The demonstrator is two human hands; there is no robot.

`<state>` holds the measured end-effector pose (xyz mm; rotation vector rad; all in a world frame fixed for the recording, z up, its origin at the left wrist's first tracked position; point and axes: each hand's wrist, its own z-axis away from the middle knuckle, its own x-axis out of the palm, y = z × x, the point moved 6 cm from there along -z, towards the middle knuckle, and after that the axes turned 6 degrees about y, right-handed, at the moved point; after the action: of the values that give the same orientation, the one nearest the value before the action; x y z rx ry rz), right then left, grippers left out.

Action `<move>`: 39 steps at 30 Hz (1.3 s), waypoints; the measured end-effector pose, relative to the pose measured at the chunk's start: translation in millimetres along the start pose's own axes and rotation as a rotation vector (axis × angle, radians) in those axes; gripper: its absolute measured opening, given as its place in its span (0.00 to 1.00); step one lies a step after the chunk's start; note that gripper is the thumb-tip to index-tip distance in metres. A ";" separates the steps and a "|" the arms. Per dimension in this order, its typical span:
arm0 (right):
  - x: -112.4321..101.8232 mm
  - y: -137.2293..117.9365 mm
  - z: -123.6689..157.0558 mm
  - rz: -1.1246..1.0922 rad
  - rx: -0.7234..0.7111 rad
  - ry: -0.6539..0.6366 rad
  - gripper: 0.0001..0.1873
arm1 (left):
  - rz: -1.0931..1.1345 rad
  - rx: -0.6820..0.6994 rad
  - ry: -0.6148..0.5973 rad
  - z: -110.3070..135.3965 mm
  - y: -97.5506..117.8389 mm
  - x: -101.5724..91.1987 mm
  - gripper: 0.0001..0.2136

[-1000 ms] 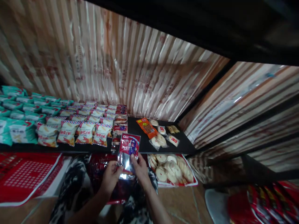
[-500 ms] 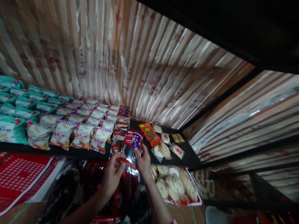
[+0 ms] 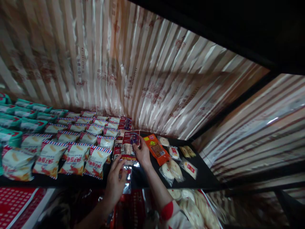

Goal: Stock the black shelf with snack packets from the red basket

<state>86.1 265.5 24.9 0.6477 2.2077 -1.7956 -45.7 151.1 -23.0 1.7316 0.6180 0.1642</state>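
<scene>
Both my hands hold a stack of red and clear snack packets (image 3: 130,143) over the dark shelf (image 3: 207,171). My right hand (image 3: 143,152) pinches the upper right side of the packets, next to an orange packet (image 3: 157,152). My left hand (image 3: 115,181) grips the shiny lower end of the packets at the shelf's front edge. The packets lie over a column of the same red packets (image 3: 125,122) that runs to the back wall.
White and red striped snack bags (image 3: 71,157) fill the shelf to the left, with green bags (image 3: 9,122) beyond them. Small clear packets of round cakes (image 3: 171,167) lie on the right. A striped foil wall (image 3: 133,70) backs the shelf. Below are more cake packs (image 3: 190,208).
My hands have carried the red packets up from below the shelf edge and forward onto the shelf, over the red column. The view has moved closer to the shelf.
</scene>
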 end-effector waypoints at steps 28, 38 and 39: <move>55.3 -5.1 -42.0 0.542 -0.093 -0.122 0.18 | -0.112 0.065 0.108 -31.8 -17.9 18.2 0.23; 49.8 -16.1 -29.4 0.706 -0.294 0.009 0.15 | -0.126 0.114 0.120 -28.5 -28.8 18.0 0.22; 51.8 -18.5 -29.5 0.710 -0.348 -0.001 0.15 | -0.125 0.114 0.116 -28.5 -29.1 18.3 0.22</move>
<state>34.9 301.4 25.1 1.1499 1.8661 -1.0312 -51.5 188.3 -46.8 1.7962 0.8326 0.1448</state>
